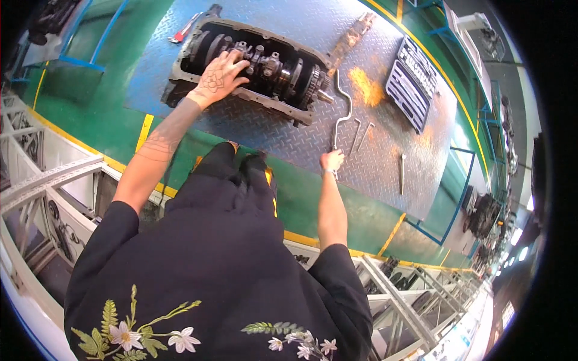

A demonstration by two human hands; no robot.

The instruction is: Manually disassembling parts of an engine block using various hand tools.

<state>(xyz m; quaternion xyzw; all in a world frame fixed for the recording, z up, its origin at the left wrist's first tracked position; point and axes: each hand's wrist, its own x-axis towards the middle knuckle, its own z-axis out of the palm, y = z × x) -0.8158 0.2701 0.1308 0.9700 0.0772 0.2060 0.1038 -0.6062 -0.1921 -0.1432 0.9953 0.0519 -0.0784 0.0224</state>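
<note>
An upturned engine block (271,103) lies on a diamond-patterned metal plate (373,171), its crankshaft (286,75) and bearing caps exposed. My left hand (220,77) rests over the crankshaft with its fingers apart, touching the parts near a bearing cap; its fingertips are partly lost among the dark metal. To the right of the block, my right hand (332,160) is closed round the near end of a cranked speed handle (348,99). The far end of that handle reaches beside the block's right end.
Two thin L-shaped bars (365,137) and a wrench (402,174) lie to the right. Beyond them is a tool tray (412,90). Orange granules (366,87) and a rusty strip (352,41) lie farther back. A red-handled tool (180,35) sits left of the block.
</note>
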